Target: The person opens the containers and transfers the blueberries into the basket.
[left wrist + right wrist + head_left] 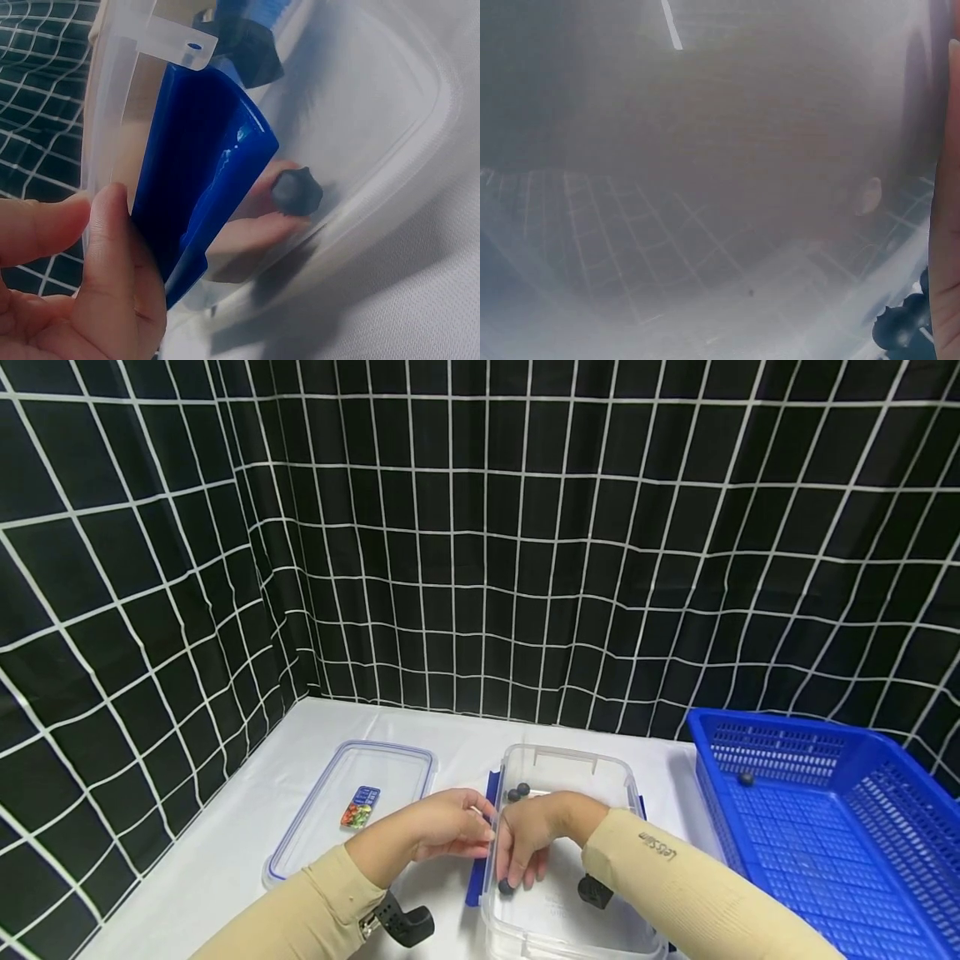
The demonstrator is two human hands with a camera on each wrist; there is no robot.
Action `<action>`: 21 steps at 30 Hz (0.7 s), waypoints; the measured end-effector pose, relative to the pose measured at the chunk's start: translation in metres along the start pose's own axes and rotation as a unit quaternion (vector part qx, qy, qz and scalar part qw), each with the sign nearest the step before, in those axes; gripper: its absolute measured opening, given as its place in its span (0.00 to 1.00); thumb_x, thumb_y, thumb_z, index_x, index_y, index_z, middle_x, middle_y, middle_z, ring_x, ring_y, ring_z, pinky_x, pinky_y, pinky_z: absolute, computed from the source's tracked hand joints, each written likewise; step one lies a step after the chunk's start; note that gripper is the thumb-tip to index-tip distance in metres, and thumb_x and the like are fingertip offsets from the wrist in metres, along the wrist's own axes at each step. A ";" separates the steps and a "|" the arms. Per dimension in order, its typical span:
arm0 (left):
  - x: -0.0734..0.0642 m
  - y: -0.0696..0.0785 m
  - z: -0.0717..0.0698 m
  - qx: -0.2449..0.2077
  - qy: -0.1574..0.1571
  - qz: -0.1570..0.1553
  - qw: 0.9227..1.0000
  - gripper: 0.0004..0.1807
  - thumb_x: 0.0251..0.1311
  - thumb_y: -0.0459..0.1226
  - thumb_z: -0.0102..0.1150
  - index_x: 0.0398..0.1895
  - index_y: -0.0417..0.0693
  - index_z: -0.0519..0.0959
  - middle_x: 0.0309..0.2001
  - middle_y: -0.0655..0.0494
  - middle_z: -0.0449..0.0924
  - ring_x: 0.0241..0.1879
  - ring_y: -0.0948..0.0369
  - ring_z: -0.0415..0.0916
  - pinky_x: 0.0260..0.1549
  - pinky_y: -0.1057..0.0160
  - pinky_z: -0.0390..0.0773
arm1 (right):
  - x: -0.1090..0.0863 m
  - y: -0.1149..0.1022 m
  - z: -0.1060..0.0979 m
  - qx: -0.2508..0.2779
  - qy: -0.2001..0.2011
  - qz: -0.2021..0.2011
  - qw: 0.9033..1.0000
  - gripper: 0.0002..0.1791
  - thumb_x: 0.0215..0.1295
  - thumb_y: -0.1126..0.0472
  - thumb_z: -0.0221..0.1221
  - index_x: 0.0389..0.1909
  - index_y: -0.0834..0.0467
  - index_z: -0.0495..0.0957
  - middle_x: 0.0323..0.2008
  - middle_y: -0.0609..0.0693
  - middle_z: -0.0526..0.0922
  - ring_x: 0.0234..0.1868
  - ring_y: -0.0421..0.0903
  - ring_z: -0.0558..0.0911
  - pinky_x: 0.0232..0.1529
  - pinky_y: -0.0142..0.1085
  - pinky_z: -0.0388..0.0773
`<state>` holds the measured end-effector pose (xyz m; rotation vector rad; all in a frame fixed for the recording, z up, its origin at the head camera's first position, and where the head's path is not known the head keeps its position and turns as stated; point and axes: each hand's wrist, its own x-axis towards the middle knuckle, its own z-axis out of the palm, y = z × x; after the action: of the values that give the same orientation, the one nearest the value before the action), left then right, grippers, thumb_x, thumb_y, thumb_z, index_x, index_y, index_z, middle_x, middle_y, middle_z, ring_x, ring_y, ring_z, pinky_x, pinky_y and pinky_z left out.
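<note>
A clear plastic food container [567, 758] with blue latches stands lidless on the table. My left hand [453, 827] holds its left wall, thumb and fingertips at the rim beside a blue latch flap [202, 165] that hangs down. Inside the container, my right hand [528, 835] reaches down with its fingertips on a blueberry [506, 887] near the left wall. Through that wall, the left wrist view shows the same blueberry [297, 192] between two fingers. Two more blueberries [518, 792] lie in the container's far left part, partly seen beside the right hand in its wrist view.
Left of the container lies its clear lid [330, 806] with a blue seal and a colourful label [360, 807]. A blue plastic basket [780, 718] stands at the right, with one blueberry [746, 778] in it. A black gridded curtain [480, 527] hangs behind the table.
</note>
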<state>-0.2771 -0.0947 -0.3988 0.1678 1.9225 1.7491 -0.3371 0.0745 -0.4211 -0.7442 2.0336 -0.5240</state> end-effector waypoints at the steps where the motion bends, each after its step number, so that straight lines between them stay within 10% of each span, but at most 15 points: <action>1: 0.000 0.000 0.000 0.000 0.000 0.000 1.000 0.15 0.52 0.23 0.53 0.44 0.35 0.68 0.27 0.49 0.74 0.25 0.62 0.76 0.34 0.64 0.84 | 0.000 0.000 0.000 0.001 -0.001 0.000 1.000 0.05 0.50 0.69 0.64 0.25 0.56 0.84 0.23 0.51 0.84 0.22 0.45 0.83 0.23 0.35 0.84; 12: -0.001 0.000 0.000 -0.004 0.006 0.003 1.000 0.15 0.52 0.23 0.54 0.44 0.35 0.68 0.27 0.49 0.73 0.25 0.61 0.76 0.35 0.64 0.84 | -0.004 -0.002 -0.006 0.018 -0.007 0.005 1.000 0.04 0.49 0.73 0.63 0.23 0.61 0.83 0.22 0.54 0.84 0.22 0.44 0.83 0.26 0.36 0.84; 21: 0.000 -0.002 -0.001 -0.008 0.008 0.006 1.000 0.15 0.51 0.23 0.54 0.43 0.35 0.68 0.27 0.50 0.72 0.25 0.61 0.76 0.34 0.64 0.84 | -0.011 -0.009 -0.008 0.062 -0.090 0.032 0.994 0.08 0.51 0.75 0.60 0.31 0.64 0.84 0.28 0.57 0.84 0.30 0.49 0.84 0.33 0.39 0.85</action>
<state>-0.2770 -0.0964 -0.4007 0.1607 1.9209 1.7787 -0.3366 0.0759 -0.4050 -0.6271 1.8344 -0.5237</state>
